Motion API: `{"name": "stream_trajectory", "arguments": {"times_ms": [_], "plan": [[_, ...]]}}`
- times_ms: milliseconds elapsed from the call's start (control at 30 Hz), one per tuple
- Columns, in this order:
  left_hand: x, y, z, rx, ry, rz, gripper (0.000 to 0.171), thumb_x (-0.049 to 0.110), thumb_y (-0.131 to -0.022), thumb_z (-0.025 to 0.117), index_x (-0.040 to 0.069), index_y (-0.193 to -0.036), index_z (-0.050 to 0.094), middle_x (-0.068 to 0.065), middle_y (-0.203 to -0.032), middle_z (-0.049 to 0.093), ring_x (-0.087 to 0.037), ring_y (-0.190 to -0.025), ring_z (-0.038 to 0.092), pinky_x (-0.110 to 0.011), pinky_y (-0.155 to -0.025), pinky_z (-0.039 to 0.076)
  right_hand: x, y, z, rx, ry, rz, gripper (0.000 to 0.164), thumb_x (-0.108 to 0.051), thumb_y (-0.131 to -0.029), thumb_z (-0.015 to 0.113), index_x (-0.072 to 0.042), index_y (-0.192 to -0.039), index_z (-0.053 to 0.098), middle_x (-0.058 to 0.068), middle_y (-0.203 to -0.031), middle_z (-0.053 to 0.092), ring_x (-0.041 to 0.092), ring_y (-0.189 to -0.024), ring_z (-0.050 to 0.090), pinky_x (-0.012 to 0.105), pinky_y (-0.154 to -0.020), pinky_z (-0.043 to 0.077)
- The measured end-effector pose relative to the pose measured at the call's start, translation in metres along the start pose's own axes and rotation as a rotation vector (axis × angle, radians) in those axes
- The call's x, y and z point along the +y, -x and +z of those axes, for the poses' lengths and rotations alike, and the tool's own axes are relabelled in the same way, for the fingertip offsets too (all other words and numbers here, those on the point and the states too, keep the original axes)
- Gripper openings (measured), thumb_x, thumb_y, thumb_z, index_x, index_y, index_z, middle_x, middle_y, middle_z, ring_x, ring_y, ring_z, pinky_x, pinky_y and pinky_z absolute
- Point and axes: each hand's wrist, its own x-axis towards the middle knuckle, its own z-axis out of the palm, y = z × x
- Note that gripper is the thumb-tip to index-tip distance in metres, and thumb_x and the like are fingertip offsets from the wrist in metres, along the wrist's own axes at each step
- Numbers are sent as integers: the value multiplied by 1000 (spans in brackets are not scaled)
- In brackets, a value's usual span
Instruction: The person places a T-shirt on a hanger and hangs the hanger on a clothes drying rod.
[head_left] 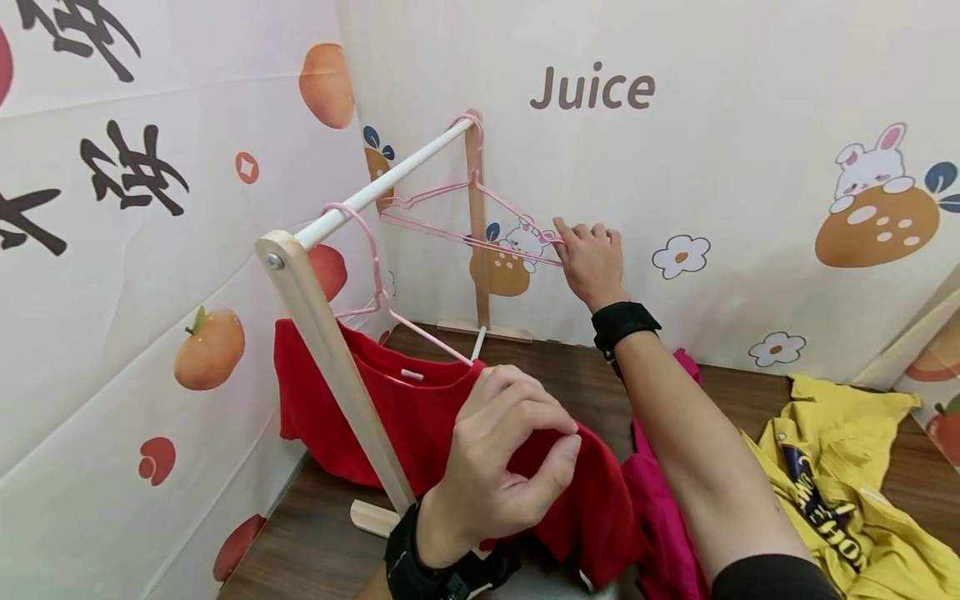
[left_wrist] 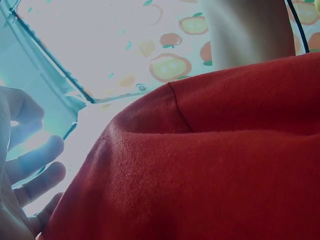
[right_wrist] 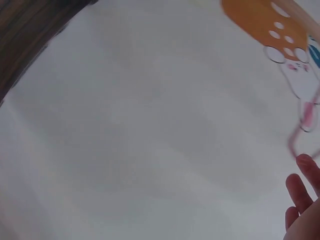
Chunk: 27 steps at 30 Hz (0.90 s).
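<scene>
My left hand (head_left: 510, 467) is beside the shoulder of a red shirt (head_left: 390, 400), thumb and index finger curving toward each other with a gap inside. In the left wrist view its fingers (left_wrist: 42, 182) are loosely spread, the lowest against the red cloth. The shirt is on a pink hanger (head_left: 420, 327) hooked over the near end of the white rail. My right hand (head_left: 594, 260) grips the right end of a second pink hanger (head_left: 495, 243), bare, hooked at the rail's far end. Its thumb is hidden; its fingertips (right_wrist: 303, 161) meet the hanger's corner in the right wrist view.
The white rail (head_left: 397, 173) joins two wooden posts (head_left: 337, 367) of a rack standing on a dark wood table (head_left: 300, 521). A magenta garment (head_left: 660, 508) and a yellow shirt (head_left: 847, 433) lie to the right. Printed cloth walls (head_left: 750, 167) close in behind and left.
</scene>
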Motion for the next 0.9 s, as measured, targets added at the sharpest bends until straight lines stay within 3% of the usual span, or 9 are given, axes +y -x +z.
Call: {"name": "stream_trajectory", "arguments": {"times_ms": [100, 333, 467, 633, 800, 900], "plan": [[1, 0, 2, -5, 6, -3, 7, 12, -92, 62, 8, -91, 67, -3, -86, 70, -18, -88, 61, -31, -86, 53, 0, 0, -8, 12, -46, 26, 46, -37, -109, 42, -24, -153, 47, 15, -134, 65, 40, -119, 51, 56, -109, 35], [3, -1, 6, -7, 11, -9, 6, 12, -91, 63, 8, -91, 67, -2, -85, 69, -18, -87, 60, -32, -85, 53, -5, -2, -42, 98, -148, 60, 41, -36, -109, 44, -19, -143, 60, 18, -125, 60, 41, -118, 46, 57, -99, 31], [4, -1, 8, -8, 13, -13, 6, 12, -91, 62, 8, -91, 67, -2, -84, 69, -18, -87, 61, -32, -85, 53, -3, 9, -68, 53, -215, 65, 40, -36, -109, 41, -16, -135, 66, 17, -117, 62, 39, -112, 51, 57, -93, 31], [5, -2, 11, -13, 22, -6, 5, 12, -91, 63, 8, -90, 67, -2, -84, 69, -18, -86, 61, -32, -85, 52, 13, 41, -103, -142, -411, 63, 39, -34, -110, 40, -10, -118, 70, 13, -92, 70, 31, -84, 59, 44, -74, 40], [7, -2, 15, -20, 19, 8, 5, 11, -90, 63, 8, -90, 67, -2, -84, 69, -18, -86, 61, -32, -84, 52, 45, 82, -126, -407, -703, 124, 42, -36, -110, 40, -9, -125, 69, 9, -72, 66, 22, -60, 44, 31, -56, 34], [9, -1, 18, -25, 15, 18, 5, 11, -90, 63, 9, -89, 67, -1, -83, 69, -17, -84, 60, -32, -83, 51, 70, 109, -133, -537, -868, 90, 42, -32, -111, 39, -5, -126, 67, 8, -62, 54, 18, -51, 38, 30, -48, 32]]}}
